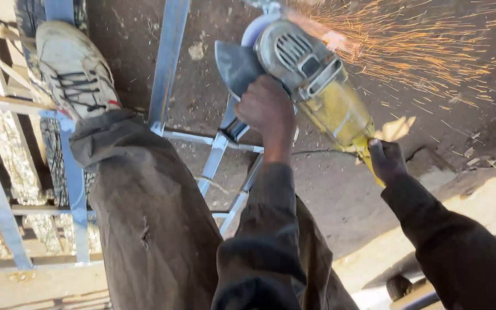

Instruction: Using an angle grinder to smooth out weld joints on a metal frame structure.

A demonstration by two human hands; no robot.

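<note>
**Head view: angle grinder cutting on blue steel frame, sparks flying**

Head view is showing the yellow angle grinder point(317, 86) working at the top end of the blue steel frame point(167, 63), which is lying on bare dirt ground point(340, 201). Left hand point(268, 112) is wrapping closed around the side grip near the guard. Right hand point(387, 161) is clamping closed on the grinder's rear handle. Sparks point(426, 46) are streaming up and right, away from the body. A foot in a worn white shoe point(74, 69) is pinning a frame rail; the trouser leg point(144, 212) is filling the lower middle.

Judgement on doing this well:
- Both hands are staying fully closed on the tool, which is right; a loose grip risks kickback.
- Disc contact point is hidden behind the guard, so I can't confirm angle. Light, even pressure is likely best.
- Foot is steadying the work; worth keeping it well apart from the disc line.
- Sparks should keep throwing away from legs and sleeves.
</note>
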